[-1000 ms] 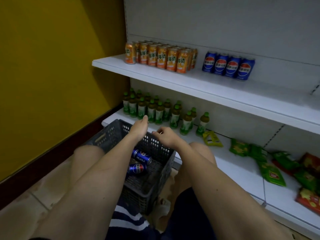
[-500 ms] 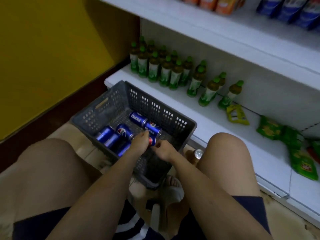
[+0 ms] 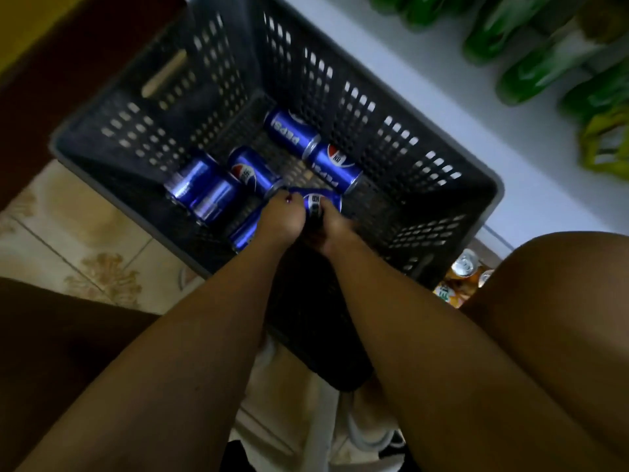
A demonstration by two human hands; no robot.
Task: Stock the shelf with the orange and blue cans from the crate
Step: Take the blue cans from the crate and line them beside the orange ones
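Both hands have dropped into the dark perforated plastic crate [image 3: 425,206]: the left hand [image 3: 282,216] and right hand [image 3: 335,226] together grasp one blue aluminium can [image 3: 321,203] between them, other blue cans [image 3: 258,170] just beyond, so shelving comes next.

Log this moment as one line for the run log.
stage: picking from crate | hands: left hand and right hand together on one blue can | other blue cans: lying in crate

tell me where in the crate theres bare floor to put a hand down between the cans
Free: the crate floor right of the two end-to-end Pepsi cans, toward the right wall, and the far-left corner beyond the left cans. Crowded: the near middle, where the left hand and right hand meet around one blue can.
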